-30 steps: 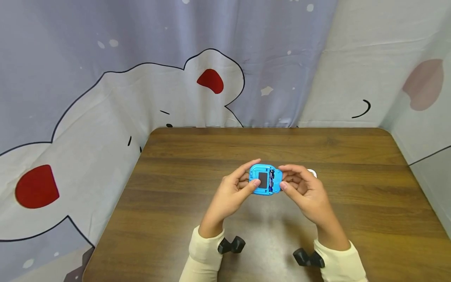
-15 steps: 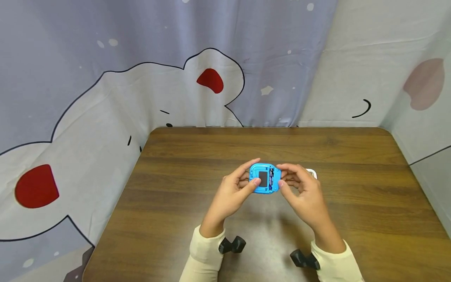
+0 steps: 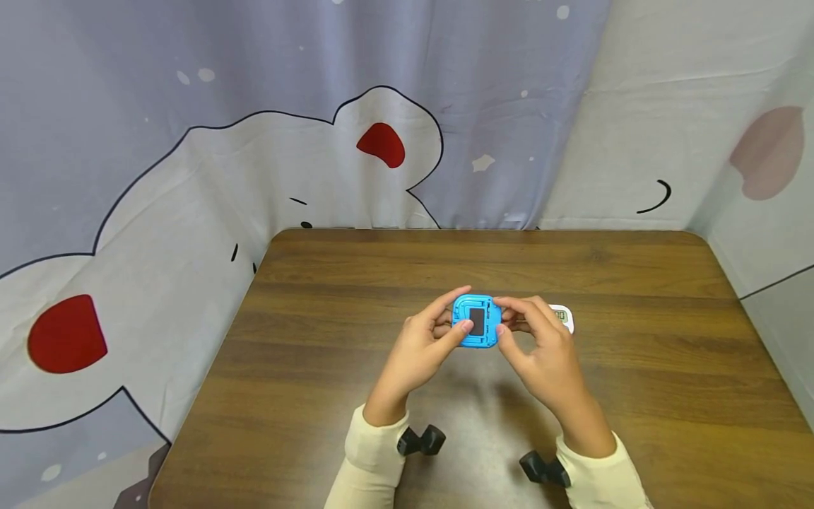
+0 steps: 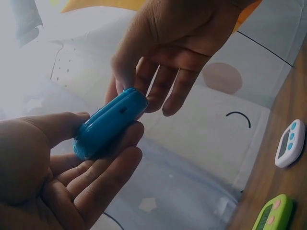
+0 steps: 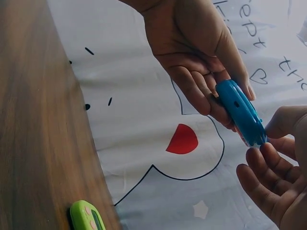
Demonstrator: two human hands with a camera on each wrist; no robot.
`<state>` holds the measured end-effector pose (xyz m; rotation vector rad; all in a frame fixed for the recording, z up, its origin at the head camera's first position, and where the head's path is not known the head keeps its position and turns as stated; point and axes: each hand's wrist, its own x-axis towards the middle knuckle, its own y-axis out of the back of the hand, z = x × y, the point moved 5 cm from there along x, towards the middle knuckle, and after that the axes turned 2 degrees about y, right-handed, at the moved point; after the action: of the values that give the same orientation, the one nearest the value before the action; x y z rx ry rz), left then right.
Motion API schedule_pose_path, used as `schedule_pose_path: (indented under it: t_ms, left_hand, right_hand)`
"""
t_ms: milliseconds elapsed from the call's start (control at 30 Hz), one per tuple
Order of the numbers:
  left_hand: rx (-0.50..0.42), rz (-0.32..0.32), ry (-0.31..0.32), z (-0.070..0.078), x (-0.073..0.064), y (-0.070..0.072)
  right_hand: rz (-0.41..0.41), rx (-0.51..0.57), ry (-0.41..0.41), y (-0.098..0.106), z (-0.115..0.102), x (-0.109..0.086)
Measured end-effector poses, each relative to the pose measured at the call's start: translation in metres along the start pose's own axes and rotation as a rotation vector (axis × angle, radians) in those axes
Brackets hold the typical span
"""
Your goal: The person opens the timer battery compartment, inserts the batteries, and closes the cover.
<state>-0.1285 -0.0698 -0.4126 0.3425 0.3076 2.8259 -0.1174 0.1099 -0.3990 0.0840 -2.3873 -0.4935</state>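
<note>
A light blue digital timer (image 3: 477, 341) is held up over the table, its back with a dark rectangular panel facing the head camera. My left hand (image 3: 421, 348) grips its left side, thumb on the back and fingers behind. At the right side my right hand (image 3: 545, 351) pinches the blue battery cover (image 3: 492, 324) between thumb and forefinger. The cover lies over the battery slot, and no batteries show. Both wrist views catch the timer edge-on, as a rounded blue body (image 4: 111, 123) between the two hands.
A white timer (image 3: 563, 318) with a display lies on the wooden table (image 3: 356, 283) just behind the right hand. A green timer (image 4: 276, 212) lies near it in the left wrist view. A patterned curtain (image 3: 496, 106) hangs behind the table's far edge.
My right hand has moved left, sliding the battery cover over the slot, so the batteries seen earlier are now hidden. More of the white timer shows. My left hand has barely moved.
</note>
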Motion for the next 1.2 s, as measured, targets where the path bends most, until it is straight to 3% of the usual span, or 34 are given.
schedule_pose_path:
  t_ms: [333, 633, 767, 1000, 1200]
  left_hand:
    - [-0.049, -0.006, 0.003, 0.002, 0.0, -0.001]
    - [-0.102, -0.022, 0.012, 0.0, -0.001, 0.001]
    - [-0.102, -0.029, 0.023, 0.002, -0.001, 0.001]
    - [-0.087, -0.023, 0.016, 0.009, -0.002, 0.002]
    - [-0.103, -0.045, 0.01, 0.006, -0.002, 0.001]
  right_hand:
    - [0.03, -0.002, 0.008, -0.001, -0.001, 0.0]
    - [0.072, 0.043, 0.047, 0.002, -0.034, 0.009]
    - [0.054, 0.151, 0.024, 0.004, -0.034, 0.009]
    - [-0.019, 0.431, -0.133, -0.001, 0.004, 0.001]
    - [-0.087, 0.592, -0.215, -0.001, 0.016, 0.0]
